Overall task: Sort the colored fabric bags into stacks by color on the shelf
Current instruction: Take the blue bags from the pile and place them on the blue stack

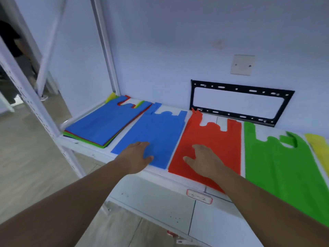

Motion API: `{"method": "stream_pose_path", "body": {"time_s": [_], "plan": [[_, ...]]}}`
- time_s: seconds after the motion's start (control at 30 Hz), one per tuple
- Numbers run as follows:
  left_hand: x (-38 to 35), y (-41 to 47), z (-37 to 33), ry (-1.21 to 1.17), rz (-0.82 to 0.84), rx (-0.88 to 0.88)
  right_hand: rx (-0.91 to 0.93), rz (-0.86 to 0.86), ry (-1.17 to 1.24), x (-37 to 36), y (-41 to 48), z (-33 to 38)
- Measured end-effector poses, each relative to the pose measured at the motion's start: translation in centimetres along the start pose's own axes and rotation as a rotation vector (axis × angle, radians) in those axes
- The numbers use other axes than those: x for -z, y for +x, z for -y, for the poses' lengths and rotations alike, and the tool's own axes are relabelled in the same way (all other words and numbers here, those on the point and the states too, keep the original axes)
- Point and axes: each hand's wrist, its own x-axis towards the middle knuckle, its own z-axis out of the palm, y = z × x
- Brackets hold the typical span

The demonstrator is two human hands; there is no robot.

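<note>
Item inspected: coloured fabric bags on a white shelf (99,150). Landmark for all positions: the red bag (211,139).

The red bag lies flat on the shelf, handles toward the wall, its near edge overhanging the front lip. Just to its left lies a single blue bag (160,132), flat, with a narrow strip of bare shelf between the two. Further left, at the shelf's end against the upright post (106,45), sits a mixed stack (105,127): a blue bag on top, with red, green and yellow edges showing beneath it. Just to the right of the red bag lies a green bag (277,163), one handle folded over, its near end hanging past the shelf front. Beyond the green one, at the picture's right edge, part of a yellow bag (318,148) is seen.

Left hand (137,155): palm down on the near corner of the single blue bag, fingers spread apart and flat, gripping nothing. Right hand (204,159): palm down on the lower part of the red bag, fingers likewise apart and flat, nothing clasped.

Surroundings: behind the red bag, a black metal bracket (240,102) is fixed to the wall; above that, a white blank plate (242,65). Below the red bag, a small red-bordered label (199,196) is on the shelf front; its writing is not legible.
</note>
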Motion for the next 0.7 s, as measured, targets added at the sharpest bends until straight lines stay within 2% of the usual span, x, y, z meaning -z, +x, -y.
{"method": "stream_pose_path", "body": {"time_s": [0.17, 0.37, 0.53, 0.7], "plan": [[1.0, 1.5, 6.7, -0.031, -0.001, 0.026, 0.02, 0.069, 0.026, -2.4, 3.9, 5.7], [2.3, 4.2, 12.0, -0.04, 0.042, 0.113, 0.042, 0.131, 0.018, -4.4, 9.2, 9.8], [4.2, 7.7, 16.1, -0.022, 0.015, 0.138, 0.073, 0.148, 0.041, -5.5, 14.3, 12.8], [5.2, 10.4, 20.2, 0.014, 0.13, 0.082, 0.059, 0.184, 0.073, -7.0, 18.2, 16.1]]}}
